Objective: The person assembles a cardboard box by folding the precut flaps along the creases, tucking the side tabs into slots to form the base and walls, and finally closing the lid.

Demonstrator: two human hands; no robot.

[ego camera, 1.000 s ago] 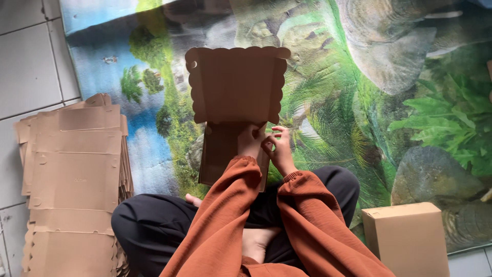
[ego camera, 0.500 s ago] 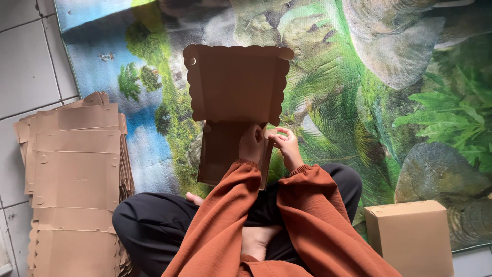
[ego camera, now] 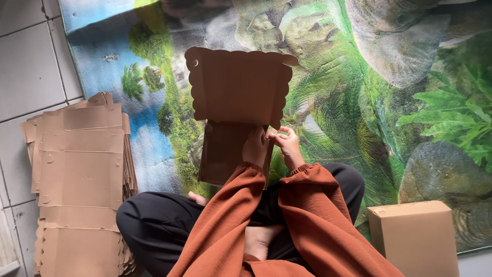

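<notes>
You sit cross-legged on a landscape-printed mat point(ego camera: 410, 77), with open mat ahead and to your right. A stack of flat cardboard blanks point(ego camera: 82, 174) crowds your left knee on the tiled floor point(ego camera: 25, 61); a folded-up brown box point(ego camera: 412, 236) stands near your right knee. Your left hand point(ego camera: 255, 146) lies pressed against the unfolded cardboard box point(ego camera: 236, 87), and your right hand point(ego camera: 288, 144) pinches its right edge. It is plain brown, held upright before you, with a scalloped upper flap
</notes>
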